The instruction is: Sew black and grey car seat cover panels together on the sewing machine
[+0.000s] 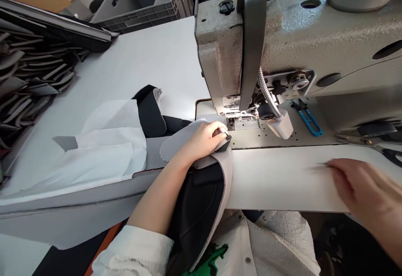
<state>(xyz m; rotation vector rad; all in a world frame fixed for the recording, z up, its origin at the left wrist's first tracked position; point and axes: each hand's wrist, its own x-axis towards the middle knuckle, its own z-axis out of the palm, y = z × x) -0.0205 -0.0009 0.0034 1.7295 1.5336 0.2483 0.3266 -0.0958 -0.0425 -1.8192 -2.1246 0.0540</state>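
Note:
My left hand (pixel 207 140) is closed, pinching the edge of a grey and black padded fabric piece (pixel 204 192) just in front of the sewing machine's (pixel 282 29) needle area. A curved part of the piece hangs over the table's front edge below my wrist, with its black side showing. My right hand (pixel 364 188), smeared by motion, is over the table at the right, apart from the fabric. Its fingers are closed, and a thin dark tip sticks out from them; what it is cannot be made out.
Blue thread snips (pixel 309 119) lie on the machine bed, with dark-handled scissors (pixel 364 140) farther right. A lamp (pixel 281 125) hangs beside the needle area. Stacked fabric pieces (pixel 31 70) stand at the left, a grey crate (pixel 150 14) behind. White sheeting (pixel 109 154) lies over the fabric.

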